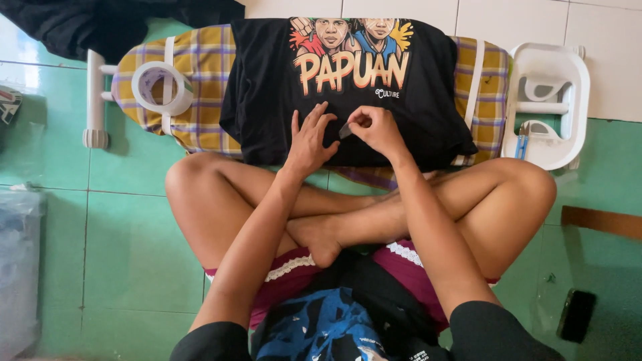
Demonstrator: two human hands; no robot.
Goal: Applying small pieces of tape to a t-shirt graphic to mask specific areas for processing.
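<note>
Both my hands rest on the folded black printed cotton T-shirt [348, 87], which lies crosswise on the checked yellow padded ironing board [200, 60] straight ahead. My left hand [309, 142] presses flat, fingers spread; my right hand [378, 130] pinches a small dark strip [345, 130] between them.

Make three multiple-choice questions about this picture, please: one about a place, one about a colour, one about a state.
1. Where is the tape roll?
A. on the ironing board
B. on the floor
C. in the tray

2. What colour is the T-shirt?
A. white
B. black
C. red

3. What is the left hand doing?
A. hanging free
B. pressing flat on the T-shirt
C. gripping the roll

Answers: 1 A, it lies on the checked cover; 2 B, dark cloth with a print; 3 B, spread fingers rest on it, while the right hand pinches a small dark thing.
</note>
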